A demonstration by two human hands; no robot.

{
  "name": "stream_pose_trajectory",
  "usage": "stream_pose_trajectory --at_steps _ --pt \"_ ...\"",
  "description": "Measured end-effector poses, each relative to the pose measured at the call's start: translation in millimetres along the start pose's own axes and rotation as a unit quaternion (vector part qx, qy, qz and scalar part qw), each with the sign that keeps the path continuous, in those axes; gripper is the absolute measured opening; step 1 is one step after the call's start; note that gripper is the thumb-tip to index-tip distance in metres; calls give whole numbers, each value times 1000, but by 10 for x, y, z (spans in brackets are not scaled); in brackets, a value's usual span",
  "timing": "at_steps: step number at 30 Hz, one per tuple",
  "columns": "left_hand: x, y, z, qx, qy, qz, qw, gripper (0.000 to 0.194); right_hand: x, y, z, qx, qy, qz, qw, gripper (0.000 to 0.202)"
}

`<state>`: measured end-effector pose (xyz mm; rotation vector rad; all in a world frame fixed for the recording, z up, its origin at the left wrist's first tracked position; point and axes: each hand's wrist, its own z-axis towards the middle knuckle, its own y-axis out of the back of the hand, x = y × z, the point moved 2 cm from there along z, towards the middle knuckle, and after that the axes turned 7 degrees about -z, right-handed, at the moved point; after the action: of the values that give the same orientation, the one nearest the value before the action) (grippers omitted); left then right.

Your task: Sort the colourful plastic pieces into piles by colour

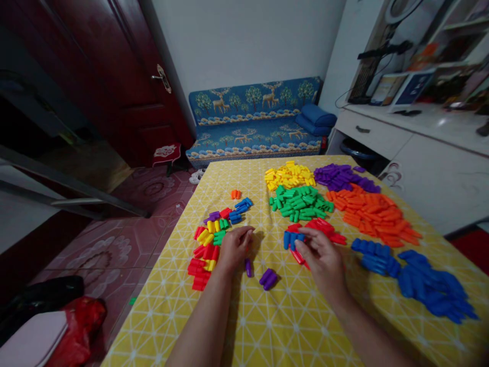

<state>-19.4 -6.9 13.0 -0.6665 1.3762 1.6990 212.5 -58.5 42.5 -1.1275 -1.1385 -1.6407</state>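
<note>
My right hand (321, 255) is closed on a short row of blue plastic tube pieces (292, 240), pinched between thumb and fingers above the red pile (323, 229). My left hand (236, 248) hovers over the cloth with its fingers curled together; whatever may be between them is hidden. Just below it lies a single purple piece (248, 267), and a small purple cluster (268, 279) sits to the right of that. Beside my left hand is a group of mixed pieces, with red ones (198, 272), yellow ones (206, 238) and blue ones (236, 217).
Loose pieces lie in heaps by colour: yellow (290, 176), purple (336, 176), green (301, 203), orange (376, 214) and blue (433, 285). A small orange cluster (236, 194) lies farther left. The table (263, 336) has a yellow patterned cloth. Behind stands a blue sofa (252, 140).
</note>
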Motion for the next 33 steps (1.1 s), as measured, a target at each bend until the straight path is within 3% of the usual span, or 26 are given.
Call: stream_pose_trajectory --at_steps 2,5,8,10,12,14,17,21,24,27,29,31,33 --pt "13 -4 7 -3 0 5 1000 33 -30 444 31 -67 20 -62 996 36" --pt "34 -9 19 -5 1 6 1000 33 -252 1151 83 -178 25 -183 967 34" --pt "49 -16 29 -4 0 8 1000 34 -562 1744 109 -228 19 -281 932 30" --pt "52 -20 32 -5 -1 10 1000 34 -696 1987 109 -221 41 -348 910 27" --pt "50 -21 34 -6 -1 10 1000 35 -715 2072 96 -206 99 -419 879 27" --pt "44 -20 35 -6 1 10 1000 35 -646 2011 75 -198 164 -480 839 29" --pt "31 -15 39 -3 2 12 1000 35 -525 1750 55 -161 215 -541 797 37" --pt "27 -13 40 -5 1 8 1000 34 -562 1450 67 -53 244 -597 763 41" --pt "32 -16 33 -10 3 6 1000 32 -657 1426 99 -42 235 -614 752 36" --pt "35 -18 27 -15 -2 14 1000 31 -607 1378 90 -98 222 -600 762 33" --pt "38 -20 28 -18 -3 16 1000 30 -466 1192 1 -96 246 -553 790 29" --pt "42 -23 31 -22 -2 14 1000 29 -275 865 -167 -29 286 -478 830 25" --pt "36 -19 33 -36 -2 2 999 29 -84 461 -372 81 297 -415 856 27"
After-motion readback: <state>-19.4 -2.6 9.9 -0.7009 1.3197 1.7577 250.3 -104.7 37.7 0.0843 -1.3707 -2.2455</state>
